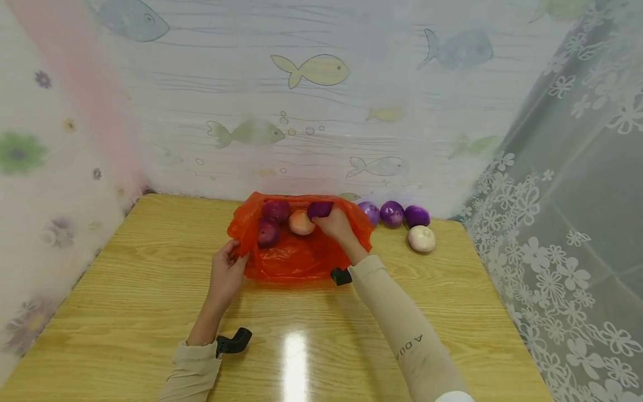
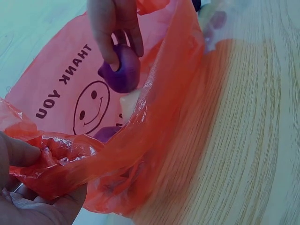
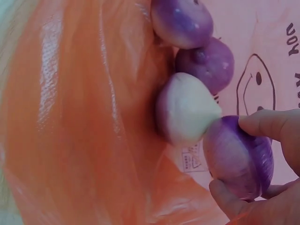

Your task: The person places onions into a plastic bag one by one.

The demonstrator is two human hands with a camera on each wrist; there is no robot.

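A red plastic bag (image 1: 296,265) lies on the wooden table with its mouth spread toward me; a smiling face and "THANK YOU" are printed inside. My left hand (image 1: 228,273) pinches the bag's left rim, its plastic bunched between thumb and fingers (image 2: 23,152). Inside the mouth, my right hand (image 1: 337,224) grips a purple onion (image 3: 236,159) between thumb and fingers. This onion touches or nearly touches a pale onion (image 3: 187,110) in the bag. Two more purple onions, one upper (image 1: 276,211) and one lower (image 1: 268,232), lie at the bag's left side.
Right of the bag, three purple onions (image 1: 392,214) stand in a row along the table's back edge, the leftmost partly behind the bag. A white onion (image 1: 421,239) sits in front of them. A fish-patterned curtain (image 1: 311,111) hangs behind the table (image 1: 150,290).
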